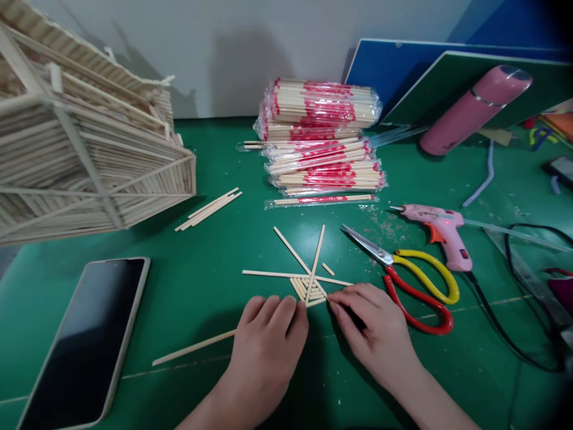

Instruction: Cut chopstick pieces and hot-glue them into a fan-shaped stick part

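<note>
A green surface (pixel 210 251) spreads across the frame, wrapped stick packets (pixel 324 155) at upper centre. Just below the middle lie crossed sticks (pixel 310 276). The right hand's (pixel 378 331) fingers pinch an end at their lower right; the left hand (pixel 268 346) curls over their lower edge, fingertips hidden, so whether they grip I cannot tell. Scissors (pixel 385 257) (yellow and red handles) lie right of centre, near a pink glue gun (pixel 452 227).

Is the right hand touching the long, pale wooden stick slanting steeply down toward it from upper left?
Touching: the head view shows the right hand pinching the lower end of the pale wooden stick.
</note>
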`<state>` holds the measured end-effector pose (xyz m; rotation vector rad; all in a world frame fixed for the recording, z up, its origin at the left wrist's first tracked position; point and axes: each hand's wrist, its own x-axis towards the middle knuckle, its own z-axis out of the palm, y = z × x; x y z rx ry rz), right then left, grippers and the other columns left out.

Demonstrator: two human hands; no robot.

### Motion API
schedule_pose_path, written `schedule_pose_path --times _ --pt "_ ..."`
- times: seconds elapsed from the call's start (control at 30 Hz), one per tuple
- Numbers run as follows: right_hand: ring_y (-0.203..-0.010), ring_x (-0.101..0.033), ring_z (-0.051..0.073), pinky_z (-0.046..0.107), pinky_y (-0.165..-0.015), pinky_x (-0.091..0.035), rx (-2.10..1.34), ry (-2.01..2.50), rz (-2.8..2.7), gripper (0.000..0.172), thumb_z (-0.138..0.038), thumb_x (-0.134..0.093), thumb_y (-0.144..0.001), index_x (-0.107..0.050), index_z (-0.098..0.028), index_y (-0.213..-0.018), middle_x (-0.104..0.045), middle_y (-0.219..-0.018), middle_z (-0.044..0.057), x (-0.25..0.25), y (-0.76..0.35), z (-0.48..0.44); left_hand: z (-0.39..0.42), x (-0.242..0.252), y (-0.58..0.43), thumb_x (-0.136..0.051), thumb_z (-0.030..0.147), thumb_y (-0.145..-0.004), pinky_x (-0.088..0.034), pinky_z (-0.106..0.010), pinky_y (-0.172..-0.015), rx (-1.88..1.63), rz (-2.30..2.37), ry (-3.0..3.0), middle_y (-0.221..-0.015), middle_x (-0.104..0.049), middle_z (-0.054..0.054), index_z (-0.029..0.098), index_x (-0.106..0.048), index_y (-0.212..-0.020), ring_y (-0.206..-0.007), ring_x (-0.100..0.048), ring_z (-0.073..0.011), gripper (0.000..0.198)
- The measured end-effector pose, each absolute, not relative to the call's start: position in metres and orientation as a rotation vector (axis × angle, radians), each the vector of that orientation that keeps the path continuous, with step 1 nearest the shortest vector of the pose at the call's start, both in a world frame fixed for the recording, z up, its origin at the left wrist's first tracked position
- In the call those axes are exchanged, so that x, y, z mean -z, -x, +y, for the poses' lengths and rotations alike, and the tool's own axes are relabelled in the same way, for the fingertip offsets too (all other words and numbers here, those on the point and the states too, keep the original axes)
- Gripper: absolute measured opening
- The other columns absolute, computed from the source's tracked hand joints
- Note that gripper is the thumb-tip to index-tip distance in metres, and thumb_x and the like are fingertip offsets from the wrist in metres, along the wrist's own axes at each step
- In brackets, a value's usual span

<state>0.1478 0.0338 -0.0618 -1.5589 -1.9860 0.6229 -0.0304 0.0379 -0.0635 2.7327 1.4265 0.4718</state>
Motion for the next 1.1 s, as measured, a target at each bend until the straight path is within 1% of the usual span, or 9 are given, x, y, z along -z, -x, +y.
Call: schedule_pose_path --times 0.27,0.6,0.87,0.97,1.1 --pt "-0.072 -0.055 0.016 0.030 -0.064 -0.043 -0.620 1.557 -1.986 0.016 -0.020 -0.049 -0.079 -0.063 -0.020 -0.088 -0.062 -0.079 0.004 0.063 -0.148 0.034 0.038 0.064 0.029 -0.047 0.010 -0.079 -0.034 -0.030 -0.062 -0.515 1.428 -2.712 -0.075 -0.058 -0.003 0.015 -0.059 -0.085 -0.066 -0.050 -0.0152 0.014" --pt "-0.072 -0.056 0.015 0.029 -0.064 -0.043 -0.589 1.568 -2.012 0.016 -0.020 -0.049 -0.079 -0.063 -0.020 -0.085 -0.062 -0.078 0.004 0.062 -0.148 0.035 0.037 0.061 0.028 -0.043 0.010 -0.080 -0.034 -0.030 -0.061 -0.467 1.415 -2.668 -0.077 -0.056 -0.003 0.015 -0.057 -0.085 -0.066 -0.048 -0.0149 0.016" --pt "-0.071 -0.055 0.015 0.029 -0.064 -0.041 -0.607 1.622 -1.982 0.013 -0.022 -0.051 -0.078 -0.063 -0.020 -0.083 -0.061 -0.076 0.003 0.061 -0.143 0.036 0.036 0.063 0.028 -0.044 0.009 -0.080 -0.034 -0.031 -0.062 -0.463 1.425 -2.649 -0.078 -0.056 -0.004 0.015 -0.057 -0.087 -0.067 -0.048 -0.0149 0.016" --pt "-0.068 -0.053 0.015 0.028 -0.062 -0.039 -0.597 1.662 -1.978 0.012 -0.025 -0.051 -0.078 -0.062 -0.020 -0.080 -0.060 -0.074 0.003 0.061 -0.141 0.036 0.036 0.064 0.028 -0.044 0.009 -0.080 -0.035 -0.030 -0.062 -0.463 1.424 -2.632 -0.078 -0.056 -0.003 0.016 -0.057 -0.088 -0.067 -0.048 -0.0146 0.017" --pt "-0.064 -0.051 0.016 0.028 -0.060 -0.037 -0.539 1.731 -1.969 0.014 -0.033 -0.055 -0.075 -0.060 -0.020 -0.075 -0.057 -0.068 0.002 0.060 -0.136 0.036 0.036 0.062 0.028 -0.043 0.011 -0.081 -0.035 -0.030 -0.062 -0.503 1.435 -2.606 -0.077 -0.056 -0.004 0.016 -0.058 -0.084 -0.067 -0.048 -0.0147 0.016"
